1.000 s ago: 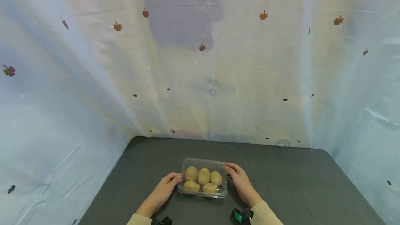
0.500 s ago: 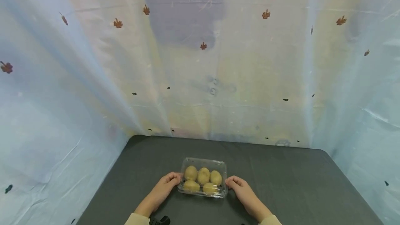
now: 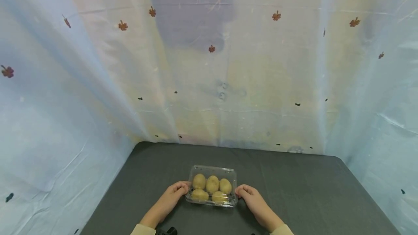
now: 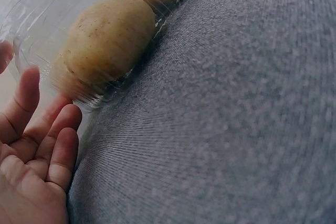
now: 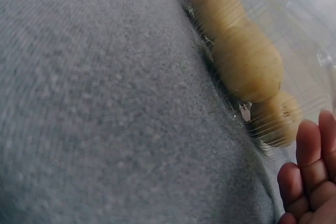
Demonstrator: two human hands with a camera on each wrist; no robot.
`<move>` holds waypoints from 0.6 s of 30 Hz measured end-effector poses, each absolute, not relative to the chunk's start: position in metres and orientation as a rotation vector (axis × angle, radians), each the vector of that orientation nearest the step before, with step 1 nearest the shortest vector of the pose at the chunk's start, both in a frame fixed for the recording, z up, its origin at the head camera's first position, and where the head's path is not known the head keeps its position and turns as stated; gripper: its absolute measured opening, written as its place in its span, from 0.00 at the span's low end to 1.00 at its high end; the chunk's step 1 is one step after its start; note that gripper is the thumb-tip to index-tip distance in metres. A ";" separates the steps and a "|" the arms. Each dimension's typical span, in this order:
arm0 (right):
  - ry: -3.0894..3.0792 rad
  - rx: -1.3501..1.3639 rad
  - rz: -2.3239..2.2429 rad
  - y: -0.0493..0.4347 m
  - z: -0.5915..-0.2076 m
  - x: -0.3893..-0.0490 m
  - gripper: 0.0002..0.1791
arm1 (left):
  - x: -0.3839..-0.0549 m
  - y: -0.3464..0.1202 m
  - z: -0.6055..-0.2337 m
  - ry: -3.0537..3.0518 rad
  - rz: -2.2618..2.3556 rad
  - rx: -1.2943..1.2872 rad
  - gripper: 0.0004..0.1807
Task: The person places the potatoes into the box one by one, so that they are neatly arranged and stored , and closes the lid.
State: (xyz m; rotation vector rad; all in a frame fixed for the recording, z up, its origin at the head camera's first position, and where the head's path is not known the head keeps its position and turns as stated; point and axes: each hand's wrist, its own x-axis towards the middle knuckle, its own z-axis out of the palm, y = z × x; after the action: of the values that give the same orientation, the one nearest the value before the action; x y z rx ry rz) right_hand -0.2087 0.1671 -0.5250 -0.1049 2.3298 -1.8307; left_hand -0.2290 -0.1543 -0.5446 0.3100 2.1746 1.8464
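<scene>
A clear plastic box [image 3: 212, 170] holds several potatoes [image 3: 212, 184] and rests on the dark grey cloth. My left hand [image 3: 171, 197] is at the box's left side, its fingertips touching the wall. In the left wrist view, relaxed fingers [image 4: 64, 145] lie against the box's lower corner, beside a potato [image 4: 110, 38]. My right hand [image 3: 256, 202] is at the opposite side, fingertips at the wall. The right wrist view has its fingers [image 5: 308, 142] lightly bent near the box's end, close to the potatoes [image 5: 247, 64]; contact there cannot be told.
Dark grey cloth [image 3: 300, 191] covers the table around the box. A pale patterned curtain [image 3: 254, 82] rises behind the table's far edge, and more curtain hangs at the left and right sides. A black wrist strap [image 3: 168, 231] shows beside the left sleeve.
My right hand has come from the box's far right corner down to the middle of its right side. The left hand and the box have hardly moved.
</scene>
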 end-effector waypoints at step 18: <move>2.305 -0.106 -1.875 0.168 -0.531 -0.209 0.12 | -0.228 -0.156 -0.546 2.156 1.852 0.363 0.17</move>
State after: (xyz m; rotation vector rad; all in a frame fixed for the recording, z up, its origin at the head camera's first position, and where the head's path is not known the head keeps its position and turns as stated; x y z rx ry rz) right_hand -0.2085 0.1681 -0.5308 -0.1062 2.3049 -1.8750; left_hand -0.2277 -0.1558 -0.5456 0.3627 2.1565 1.8515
